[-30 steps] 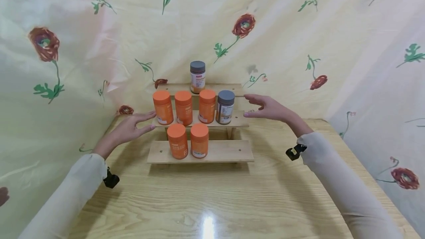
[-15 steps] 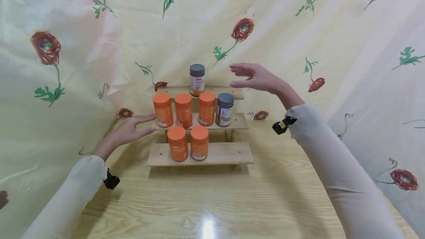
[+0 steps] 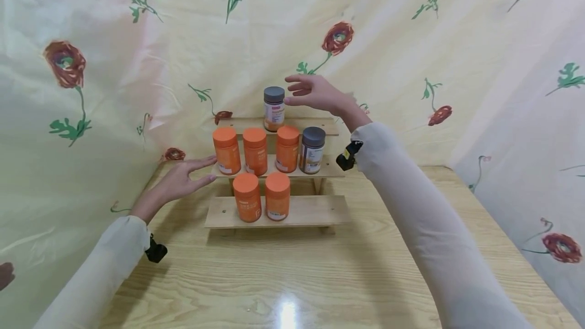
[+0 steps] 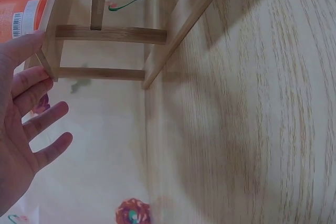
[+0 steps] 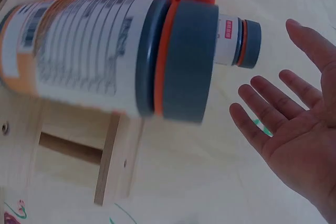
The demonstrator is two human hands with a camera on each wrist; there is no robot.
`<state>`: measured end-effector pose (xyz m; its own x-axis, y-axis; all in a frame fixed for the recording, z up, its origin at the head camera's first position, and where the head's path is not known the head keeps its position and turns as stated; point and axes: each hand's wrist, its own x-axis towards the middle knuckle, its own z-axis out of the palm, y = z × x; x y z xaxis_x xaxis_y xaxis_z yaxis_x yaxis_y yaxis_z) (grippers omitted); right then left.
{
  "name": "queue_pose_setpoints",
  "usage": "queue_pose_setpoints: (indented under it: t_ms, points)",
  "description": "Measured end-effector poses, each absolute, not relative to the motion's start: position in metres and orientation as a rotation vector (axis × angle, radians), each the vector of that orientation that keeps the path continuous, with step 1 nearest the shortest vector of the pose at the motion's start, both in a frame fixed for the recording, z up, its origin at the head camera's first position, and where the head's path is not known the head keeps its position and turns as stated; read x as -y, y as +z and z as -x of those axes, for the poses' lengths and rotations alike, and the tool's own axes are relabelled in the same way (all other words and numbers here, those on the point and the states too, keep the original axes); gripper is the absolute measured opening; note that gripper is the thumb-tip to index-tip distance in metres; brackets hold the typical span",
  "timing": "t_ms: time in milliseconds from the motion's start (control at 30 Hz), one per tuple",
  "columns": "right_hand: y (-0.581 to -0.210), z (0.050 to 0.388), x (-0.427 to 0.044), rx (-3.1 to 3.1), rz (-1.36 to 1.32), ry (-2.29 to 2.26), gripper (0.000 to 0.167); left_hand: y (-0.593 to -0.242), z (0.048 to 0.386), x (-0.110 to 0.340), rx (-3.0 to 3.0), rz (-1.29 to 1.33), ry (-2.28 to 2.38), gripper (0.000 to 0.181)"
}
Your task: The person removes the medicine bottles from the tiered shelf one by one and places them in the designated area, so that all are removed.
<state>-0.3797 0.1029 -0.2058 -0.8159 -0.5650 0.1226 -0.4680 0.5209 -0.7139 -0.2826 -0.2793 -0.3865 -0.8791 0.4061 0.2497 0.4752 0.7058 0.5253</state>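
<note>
In the head view my right hand is just right of the grey-capped supplement jar on the top step, fingers spread and thumb near its cap. The right wrist view shows a gap between this hand and the jar. My left hand holds the left end of the middle step of the wooden tiered stand. The left wrist view has its thumb and forefinger at opposite edges of that board, the other fingers of the hand spread.
A second grey-capped jar stands at the right of the middle step, beside several orange jars. Two more orange jars are on the lowest step. Floral cloth hangs behind the wood-grain table.
My right hand has risen from beside the middle step's right end and moved left to the top jar. The left hand stays at the stand's left end. All jars keep their places.
</note>
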Motion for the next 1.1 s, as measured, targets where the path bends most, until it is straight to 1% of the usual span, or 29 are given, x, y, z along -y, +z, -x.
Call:
queue_pose_setpoints:
  t_ms: [300, 667, 933, 1100]
  points:
    - [-0.207, 0.392, -0.081, -2.608, 0.810, -1.215, 0.072, -0.384, 0.283, 0.279, 2.821, 0.694, -0.939, 0.060]
    - [-0.218, 0.403, -0.073, -2.560, 0.645, -1.249, 0.073, -0.385, 0.284, 0.276, 2.868, 0.653, -0.975, 0.062]
    - [-0.222, 0.404, -0.066, -2.569, 0.613, -1.275, 0.064, -0.386, 0.285, 0.278, 2.853, 0.659, -0.969, 0.061]
    - [-0.223, 0.404, -0.062, -2.569, 0.588, -1.314, 0.063, -0.384, 0.284, 0.280, 2.848, 0.666, -0.988, 0.061]
